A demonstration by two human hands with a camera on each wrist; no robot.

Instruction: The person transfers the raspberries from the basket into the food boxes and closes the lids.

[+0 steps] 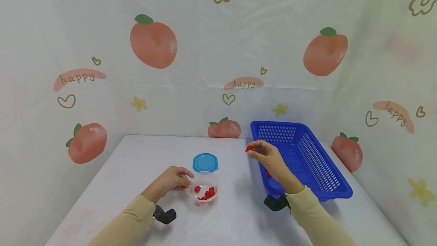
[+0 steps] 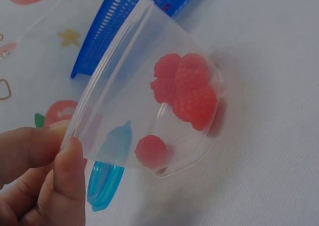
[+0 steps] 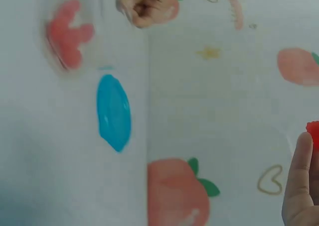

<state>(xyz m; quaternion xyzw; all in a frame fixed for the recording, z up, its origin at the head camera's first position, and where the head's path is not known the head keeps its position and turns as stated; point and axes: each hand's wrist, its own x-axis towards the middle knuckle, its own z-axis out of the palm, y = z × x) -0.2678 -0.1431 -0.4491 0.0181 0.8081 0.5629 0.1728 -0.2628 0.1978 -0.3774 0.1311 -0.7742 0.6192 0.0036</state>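
Observation:
My left hand [image 1: 173,179] pinches the rim of a clear plastic tub [image 1: 205,179] between thumb and fingers. Several red raspberries [image 2: 192,89] lie in the bottom of the tub, and a single raspberry [image 2: 151,151] sits apart from the cluster. My right hand [image 1: 273,162] holds another raspberry [image 1: 249,149] at its fingertips, raised over the left rim of the blue basket [image 1: 327,155]. In the right wrist view that raspberry [image 3: 313,132] shows at the frame's edge, with a finger against it.
A blue lid [image 1: 205,162] lies on the white table [image 1: 143,158] just behind the tub. Inside the basket, near its left wall, a red raspberry [image 1: 268,174] shows beside my right forearm. A printed cloth [image 1: 191,41] hangs behind the table.

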